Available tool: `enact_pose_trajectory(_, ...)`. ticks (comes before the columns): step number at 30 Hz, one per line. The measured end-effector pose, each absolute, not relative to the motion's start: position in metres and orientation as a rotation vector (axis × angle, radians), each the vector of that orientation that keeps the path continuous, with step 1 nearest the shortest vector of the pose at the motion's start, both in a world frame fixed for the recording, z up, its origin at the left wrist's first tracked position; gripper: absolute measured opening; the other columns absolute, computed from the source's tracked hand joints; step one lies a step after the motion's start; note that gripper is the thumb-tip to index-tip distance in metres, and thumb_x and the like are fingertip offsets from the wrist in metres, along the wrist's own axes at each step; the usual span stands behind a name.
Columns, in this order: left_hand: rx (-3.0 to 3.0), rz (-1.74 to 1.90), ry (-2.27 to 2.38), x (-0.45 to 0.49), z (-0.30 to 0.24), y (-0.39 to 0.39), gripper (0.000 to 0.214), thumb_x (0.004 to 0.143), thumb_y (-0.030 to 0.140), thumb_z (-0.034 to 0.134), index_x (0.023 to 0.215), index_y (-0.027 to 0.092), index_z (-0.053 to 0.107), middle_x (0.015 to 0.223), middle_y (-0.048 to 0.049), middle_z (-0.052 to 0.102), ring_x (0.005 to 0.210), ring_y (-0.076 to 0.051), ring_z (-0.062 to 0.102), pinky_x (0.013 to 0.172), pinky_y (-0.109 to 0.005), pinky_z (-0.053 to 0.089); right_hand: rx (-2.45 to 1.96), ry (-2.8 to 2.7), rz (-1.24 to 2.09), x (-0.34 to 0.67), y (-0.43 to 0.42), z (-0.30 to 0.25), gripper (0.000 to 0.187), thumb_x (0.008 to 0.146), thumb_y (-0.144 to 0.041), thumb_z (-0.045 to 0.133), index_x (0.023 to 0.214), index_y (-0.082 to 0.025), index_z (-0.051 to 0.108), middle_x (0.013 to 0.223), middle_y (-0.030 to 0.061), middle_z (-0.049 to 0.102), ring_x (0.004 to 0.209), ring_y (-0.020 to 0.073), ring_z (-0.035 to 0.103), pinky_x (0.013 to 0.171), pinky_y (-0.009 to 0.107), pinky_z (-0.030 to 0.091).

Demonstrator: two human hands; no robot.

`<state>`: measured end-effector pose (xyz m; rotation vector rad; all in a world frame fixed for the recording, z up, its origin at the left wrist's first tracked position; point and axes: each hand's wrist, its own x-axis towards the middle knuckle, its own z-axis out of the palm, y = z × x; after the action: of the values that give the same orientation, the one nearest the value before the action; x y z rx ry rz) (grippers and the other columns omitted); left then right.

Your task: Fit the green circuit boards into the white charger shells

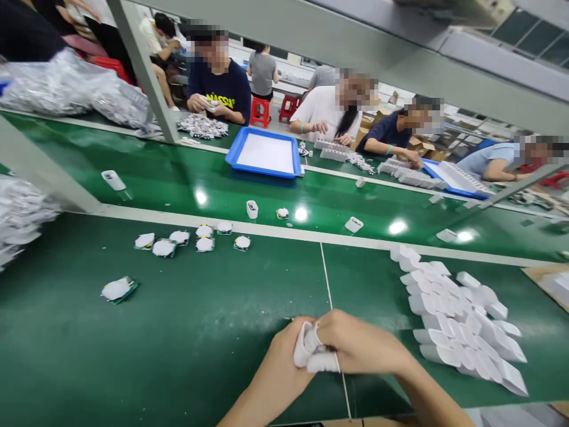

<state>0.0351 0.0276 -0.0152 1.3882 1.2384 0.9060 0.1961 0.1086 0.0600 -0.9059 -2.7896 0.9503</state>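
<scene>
My left hand [282,359] is wrapped round a small white plastic housing [301,351] with an oval open end. My right hand [355,341] is closed at the housing's opening, its fingertips pressed to it; whatever lies between those fingertips is hidden. White coverings [323,362] show on some fingers under the housing. To the left lies a green circuit board with a white pad [118,289]. Several similar boards [164,248] sit farther back. On the right, many white housings [453,323] lie in packed slanting rows.
Beyond a pale rail runs a green belt carrying a white housing [252,209] and a small board [282,213]. A blue tray [296,160] stands on the far side, where several people work. A metal post [149,71] rises at left, near bagged white parts [22,210].
</scene>
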Motion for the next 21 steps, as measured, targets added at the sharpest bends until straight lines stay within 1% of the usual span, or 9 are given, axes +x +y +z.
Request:
enact_pose_trajectory(2,1.324,0.955,1.289,0.02,-0.015,0.03,0.017,0.078,0.024,0.06,0.094,0.019,0.061,0.082,-0.0028,0.067,0.073,-0.018,0.063,0.068,-0.031,0.052,-0.828,-2.805,0.984,0.166,0.156,0.058,0.007,0.081,-0.03,0.068,0.081,-0.024,0.072,0.08,-0.0035,0.074,0.072,0.0122,0.068,0.069,0.021,0.051)
enact_pose_trajectory(4,1.206,1.051,1.381,0.001,-0.013,0.03,0.021,0.079,0.028,0.062,0.099,0.021,0.06,0.085,-0.0021,0.065,0.074,-0.018,0.061,0.068,-0.03,0.05,-0.998,-2.738,0.842,0.139,0.219,0.047,0.021,0.091,-0.023,0.053,0.104,-0.02,0.069,0.104,0.0059,0.073,0.091,0.0182,0.067,0.083,0.033,0.052)
enact_pose_trajectory(5,1.133,1.108,1.415,-0.009,-0.012,0.03,0.025,0.078,0.03,0.064,0.102,0.022,0.06,0.087,-0.0019,0.064,0.075,-0.017,0.061,0.069,-0.029,0.049,-1.079,-2.717,0.774,0.127,0.25,0.04,0.025,0.092,-0.02,0.051,0.112,-0.018,0.066,0.112,0.0098,0.07,0.099,0.0209,0.065,0.088,0.038,0.05)
enact_pose_trajectory(7,0.998,1.195,1.458,-0.025,-0.009,0.028,0.03,0.077,0.035,0.066,0.104,0.024,0.059,0.087,-0.0011,0.062,0.073,-0.016,0.059,0.069,-0.028,0.048,-1.199,-2.71,0.675,0.105,0.303,0.023,0.027,0.092,-0.023,0.057,0.117,-0.015,0.061,0.121,0.0113,0.064,0.107,0.0234,0.061,0.093,0.044,0.049)
enact_pose_trajectory(9,0.911,1.237,1.501,-0.035,-0.008,0.024,0.032,0.078,0.041,0.067,0.104,0.024,0.058,0.083,-0.0002,0.058,0.071,-0.016,0.056,0.066,-0.027,0.046,-1.284,-2.724,0.598,0.09,0.335,0.008,0.03,0.092,-0.031,0.061,0.117,-0.015,0.06,0.121,0.009,0.062,0.107,0.0229,0.061,0.092,0.045,0.051)
enact_pose_trajectory(12,0.865,1.277,1.54,-0.044,-0.006,0.019,0.042,0.077,0.05,0.067,0.11,0.027,0.053,0.085,-0.0008,0.054,0.073,-0.017,0.053,0.062,-0.027,0.043,-1.388,-2.74,0.481,0.086,0.34,-0.001,0.029,0.093,-0.035,0.059,0.114,-0.015,0.06,0.114,0.0069,0.063,0.099,0.0203,0.063,0.086,0.042,0.053)
enact_pose_trajectory(16,0.856,1.352,1.457,-0.053,-0.004,0.014,0.052,0.079,0.064,0.059,0.114,0.029,0.046,0.096,-0.0043,0.052,0.081,-0.019,0.053,0.065,-0.028,0.044,-1.51,-2.771,0.375,0.104,0.294,-0.001,0.028,0.091,-0.041,0.06,0.093,-0.013,0.064,0.09,0.0038,0.067,0.079,0.0164,0.065,0.074,0.034,0.053)
enact_pose_trajectory(19,0.849,1.369,1.368,-0.058,-0.004,0.013,0.055,0.08,0.07,0.054,0.115,0.027,0.045,0.099,-0.0067,0.052,0.089,-0.021,0.054,0.07,-0.031,0.047,-1.581,-2.787,0.321,0.119,0.251,-0.001,0.03,0.087,-0.042,0.064,0.08,-0.012,0.064,0.081,0.0096,0.067,0.076,0.0239,0.066,0.066,0.033,0.049)
enact_pose_trajectory(21,0.851,1.388,1.346,-0.059,-0.006,0.011,0.057,0.081,0.07,0.053,0.119,0.028,0.044,0.104,-0.0087,0.053,0.096,-0.023,0.054,0.073,-0.032,0.049,-1.595,-2.78,0.303,0.125,0.233,0.0,0.028,0.083,-0.038,0.069,0.086,-0.011,0.065,0.087,0.0164,0.067,0.087,0.0316,0.065,0.068,0.036,0.048)
